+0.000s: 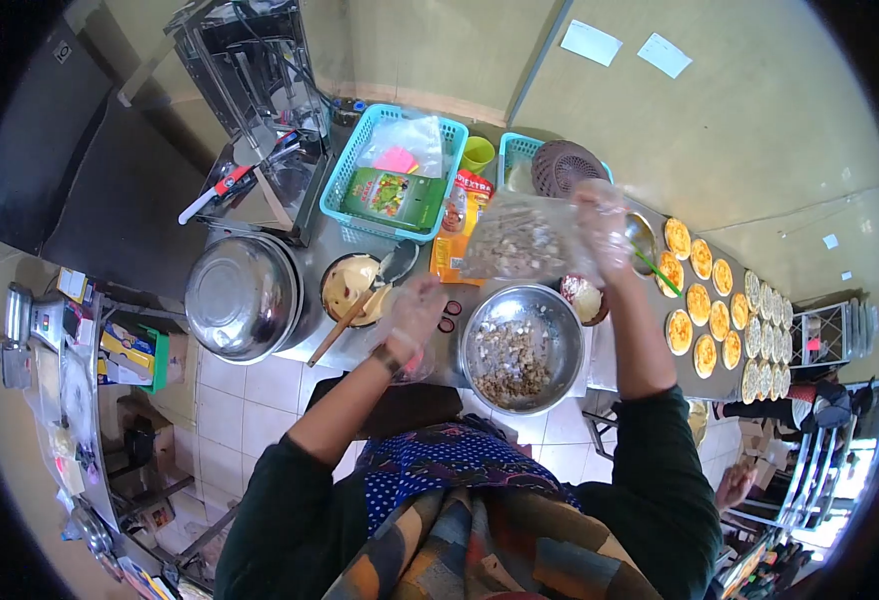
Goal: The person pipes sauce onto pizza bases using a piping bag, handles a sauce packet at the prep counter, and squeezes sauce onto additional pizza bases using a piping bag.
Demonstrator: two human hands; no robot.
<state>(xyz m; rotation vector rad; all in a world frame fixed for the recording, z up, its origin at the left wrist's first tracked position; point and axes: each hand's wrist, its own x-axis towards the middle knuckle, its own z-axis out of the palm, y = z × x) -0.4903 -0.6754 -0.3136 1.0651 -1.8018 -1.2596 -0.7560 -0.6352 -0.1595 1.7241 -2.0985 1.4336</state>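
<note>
Wrinkled, translucent plastic bag (522, 240), mottled greyish-white

Counted by kind: wearer's hands, two (left hand (412, 312), right hand (605, 228)); clear bag (522, 245), one; bowl of chopped mixture (567, 340), one; turquoise baskets (343, 165), two; green cup (477, 153), one; orange-topped rounds (698, 303), ten; paler rounds (766, 332), too small to count.

1. My right hand (603, 222): clear-gloved, raised, gripping; right forearm (645, 340) stretched out behind the grip.
2. My left hand (415, 312): clear-gloved, left of that grip, closer to me; finger pose unclear.
</note>
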